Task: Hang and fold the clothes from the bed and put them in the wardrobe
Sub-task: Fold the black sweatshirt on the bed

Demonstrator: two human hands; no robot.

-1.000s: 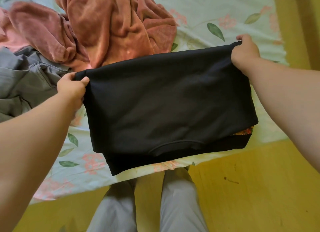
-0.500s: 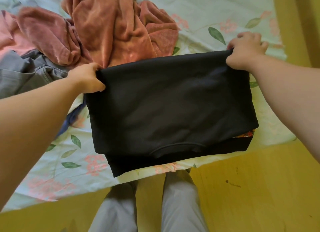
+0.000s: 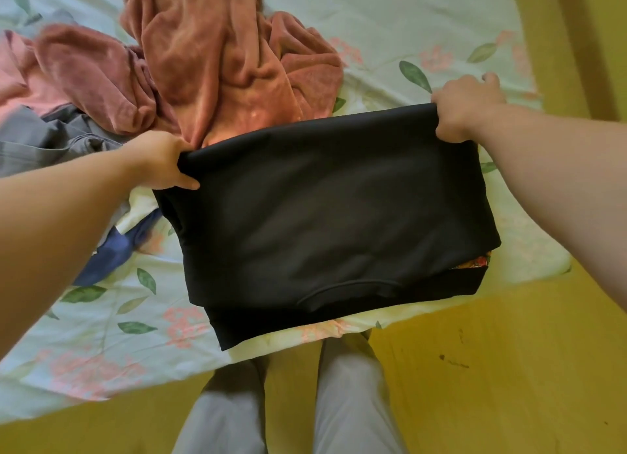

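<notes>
From the head camera I look down at the bed (image 3: 390, 22), which has a pale sheet with leaves and pink flowers. My left hand (image 3: 159, 163) is closed on the far left corner of the black garment (image 3: 325, 223), with the thumb on top of the cloth. My right hand (image 3: 464, 109) pinches the far right corner in the same way; its fingers (image 3: 490, 78) curl behind the edge. The garment lies folded at the near edge of the bed, and its far fold is lifted a little between my hands (a small orange print shows at its right side). Behind it is a crumpled pink velvet cloth (image 3: 210, 63), and a grey garment (image 3: 40, 141) lies at the left. A blue piece (image 3: 112, 253) shows under my left forearm. My legs in grey trousers (image 3: 349, 402) stand on the yellow floor (image 3: 492, 368).
</notes>
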